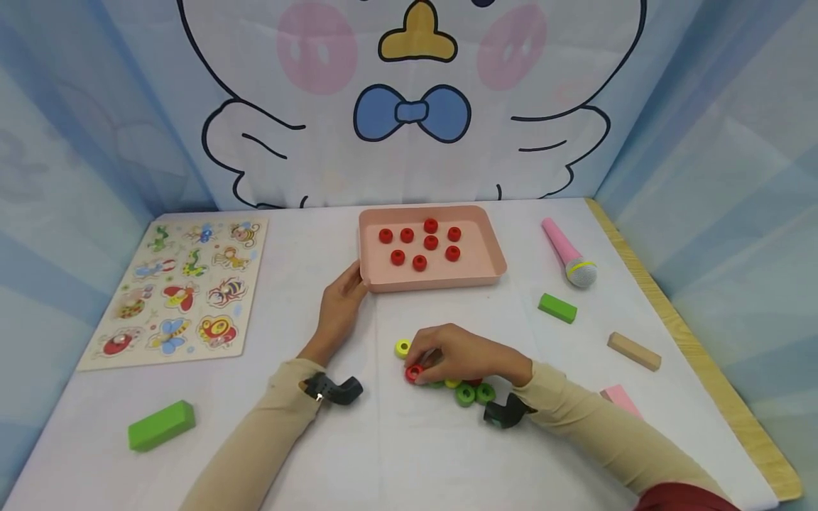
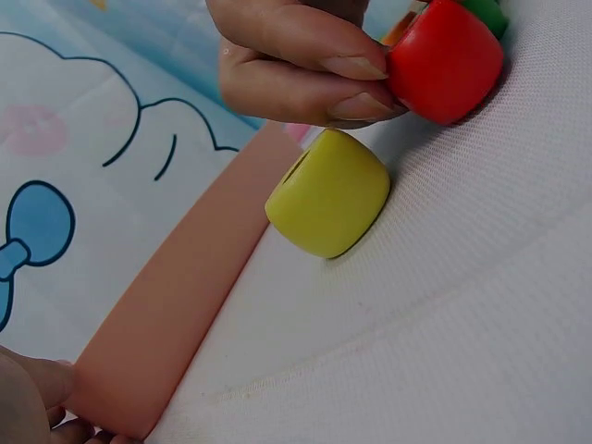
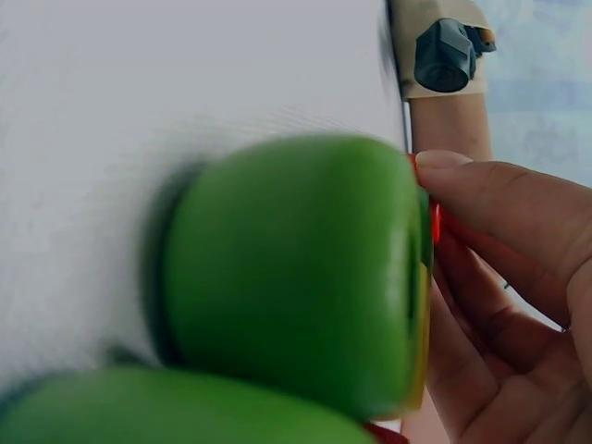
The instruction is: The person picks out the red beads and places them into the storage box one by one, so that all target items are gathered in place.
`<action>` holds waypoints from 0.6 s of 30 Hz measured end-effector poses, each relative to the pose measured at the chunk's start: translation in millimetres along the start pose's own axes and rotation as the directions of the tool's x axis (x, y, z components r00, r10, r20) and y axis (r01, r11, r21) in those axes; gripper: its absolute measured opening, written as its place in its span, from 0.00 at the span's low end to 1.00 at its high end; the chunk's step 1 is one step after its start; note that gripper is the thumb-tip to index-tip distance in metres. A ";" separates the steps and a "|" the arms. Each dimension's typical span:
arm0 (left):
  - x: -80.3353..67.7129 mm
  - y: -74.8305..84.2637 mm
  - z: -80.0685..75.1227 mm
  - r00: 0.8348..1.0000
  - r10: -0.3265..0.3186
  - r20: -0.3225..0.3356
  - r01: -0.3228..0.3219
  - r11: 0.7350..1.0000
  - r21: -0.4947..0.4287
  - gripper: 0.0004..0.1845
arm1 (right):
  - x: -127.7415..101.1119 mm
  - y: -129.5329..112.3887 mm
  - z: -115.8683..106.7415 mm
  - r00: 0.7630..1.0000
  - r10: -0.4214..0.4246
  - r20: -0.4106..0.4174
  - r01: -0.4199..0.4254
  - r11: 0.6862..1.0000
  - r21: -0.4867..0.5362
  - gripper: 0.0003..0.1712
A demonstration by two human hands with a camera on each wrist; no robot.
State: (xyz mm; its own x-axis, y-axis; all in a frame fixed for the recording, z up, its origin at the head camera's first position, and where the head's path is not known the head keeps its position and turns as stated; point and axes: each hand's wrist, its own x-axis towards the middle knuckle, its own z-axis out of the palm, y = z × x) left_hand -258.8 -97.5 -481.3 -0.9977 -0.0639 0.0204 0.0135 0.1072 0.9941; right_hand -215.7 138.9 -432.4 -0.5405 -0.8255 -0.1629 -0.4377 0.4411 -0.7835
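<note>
nearest are the small green wooden ring beads (image 1: 474, 393) in a cluster under the right hand (image 1: 466, 355), whose fingertips pinch a small red wooden ring bead (image 1: 413, 372) at the cluster's left edge. best to lift it straight up so the loose yellow ring bead (image 1: 402, 348) just beside it (really close) doesn't roll. further back, the left hand (image 1: 341, 306) rests with relaxed fingers against the shallow pink plastic tray (image 1: 495, 264), near corner, steadying it; it holds eight red beads.

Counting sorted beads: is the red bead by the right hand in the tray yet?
Out. The red bead lies on the table, pinched by the right hand.
</note>
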 end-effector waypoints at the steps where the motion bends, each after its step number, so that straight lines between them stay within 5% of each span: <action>1: 0.1 0.1 0.0 1.000 0.001 -0.001 -0.001 1.000 -0.003 0.29 | -0.1 0.6 -1.3 1.000 -0.005 0.001 0.005 1.000 0.005 0.13; 7: 1.0 0.1 -0.4 1.000 -0.010 -0.006 0.010 1.000 0.009 0.29 | -3.0 -0.4 -20.7 0.998 -0.050 -0.022 0.051 0.998 0.048 0.13; 11: 1.6 -0.1 -0.3 1.000 -0.023 -0.002 0.023 1.000 0.004 0.29 | -6.1 0.0 -52.4 0.994 -0.044 -0.095 0.049 0.998 0.045 0.14; 15: 1.4 -0.6 0.4 1.000 -0.030 0.002 0.030 1.000 -0.001 0.29 | -6.2 11.7 -99.0 0.973 0.031 -0.230 -0.037 0.999 -0.024 0.16; 18: 0.9 -1.4 0.4 0.999 -0.036 -0.002 0.036 0.999 0.005 0.30 | -2.3 29.4 -131.0 0.927 0.159 -0.339 -0.184 0.982 -0.043 0.18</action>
State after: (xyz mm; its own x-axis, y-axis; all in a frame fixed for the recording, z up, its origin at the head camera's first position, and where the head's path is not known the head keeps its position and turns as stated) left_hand -259.7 -97.3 -482.7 -0.9974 -0.0697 -0.0157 -0.0233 0.1096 0.9937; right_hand -321.4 199.8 -376.6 -0.8143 -0.5759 -0.0725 -0.3609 0.6002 -0.7138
